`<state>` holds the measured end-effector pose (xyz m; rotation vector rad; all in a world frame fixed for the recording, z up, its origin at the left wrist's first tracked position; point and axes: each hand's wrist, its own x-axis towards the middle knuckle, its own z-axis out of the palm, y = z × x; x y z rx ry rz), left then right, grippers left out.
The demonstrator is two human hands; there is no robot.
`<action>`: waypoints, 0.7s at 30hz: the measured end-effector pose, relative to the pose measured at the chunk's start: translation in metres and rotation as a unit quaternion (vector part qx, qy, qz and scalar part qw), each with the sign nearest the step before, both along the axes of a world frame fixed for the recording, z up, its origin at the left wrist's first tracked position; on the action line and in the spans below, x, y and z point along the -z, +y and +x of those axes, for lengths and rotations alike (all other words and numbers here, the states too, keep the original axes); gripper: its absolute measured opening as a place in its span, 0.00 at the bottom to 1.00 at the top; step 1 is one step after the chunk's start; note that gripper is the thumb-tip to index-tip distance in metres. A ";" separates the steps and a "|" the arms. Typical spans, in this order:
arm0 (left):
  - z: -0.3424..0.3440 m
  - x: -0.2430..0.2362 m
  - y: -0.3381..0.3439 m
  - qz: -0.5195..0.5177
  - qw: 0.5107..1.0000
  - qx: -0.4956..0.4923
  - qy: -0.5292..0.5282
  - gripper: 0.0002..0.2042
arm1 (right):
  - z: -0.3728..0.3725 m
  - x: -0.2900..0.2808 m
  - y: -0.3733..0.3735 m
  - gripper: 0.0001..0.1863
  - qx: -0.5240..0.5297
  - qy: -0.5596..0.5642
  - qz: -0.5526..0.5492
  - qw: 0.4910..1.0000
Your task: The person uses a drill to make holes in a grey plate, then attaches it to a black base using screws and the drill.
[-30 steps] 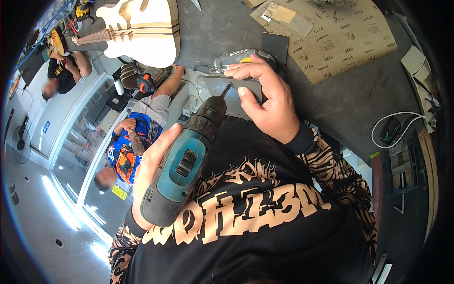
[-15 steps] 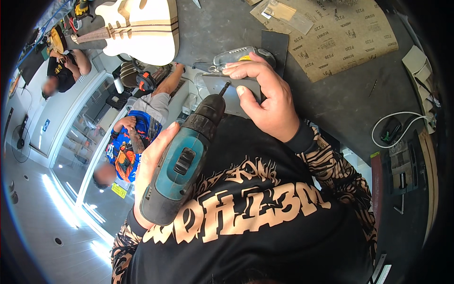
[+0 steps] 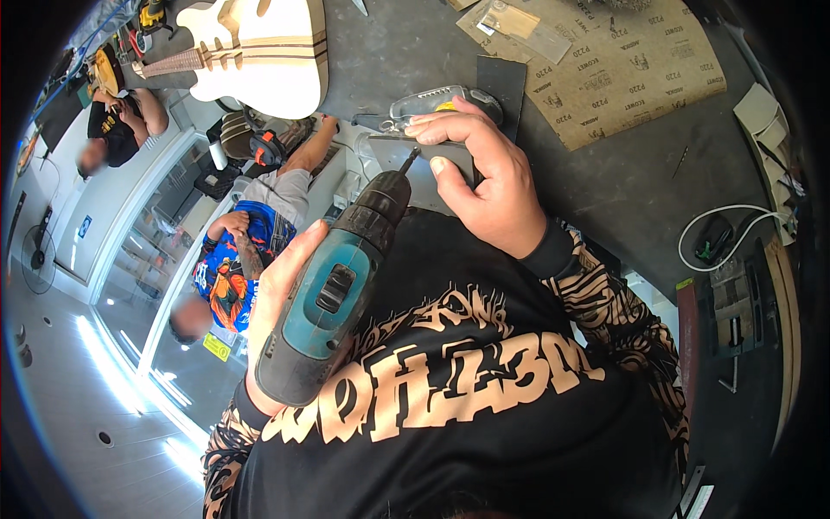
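Observation:
Gripped in my left hand (image 3: 285, 285) is a teal-and-black cordless drill (image 3: 320, 320), pointed up and to the right. Its thin bit (image 3: 413, 158) meets, or nearly meets, the face of a grey metal plate (image 3: 389, 157); contact is too small to confirm. Fingers of my right hand (image 3: 488, 186) curl over the plate's upper edge while the thumb lies near the bit, holding the plate. Just behind it lies a grey tool with a yellow part (image 3: 432, 105), partly hidden by the fingers.
On the dark bench (image 3: 622, 199) are an unfinished guitar body (image 3: 259, 56), brown abrasive paper (image 3: 631, 104), a small bag (image 3: 519, 26) and a looped white cable (image 3: 692, 233). Two other people, one in black (image 3: 121, 130), one in blue (image 3: 233, 277), are at the left.
The drill and my left hand have shifted very slightly upward. My right hand keeps its grip on the plate with little visible movement.

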<state>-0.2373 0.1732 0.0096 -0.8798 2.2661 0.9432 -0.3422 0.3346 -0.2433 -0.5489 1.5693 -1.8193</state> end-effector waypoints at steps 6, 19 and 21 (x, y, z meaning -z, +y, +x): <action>-0.002 0.004 0.001 0.058 0.995 -0.073 0.026 0.43 | -0.001 0.001 -0.001 0.18 -0.003 -0.002 -0.001 1.000; 0.015 0.011 -0.001 0.076 0.987 -0.140 0.035 0.41 | -0.002 0.001 -0.001 0.19 -0.001 0.005 -0.006 1.000; 0.013 0.013 -0.002 0.091 0.980 -0.175 0.024 0.41 | -0.002 0.002 -0.001 0.19 0.000 0.001 -0.007 1.000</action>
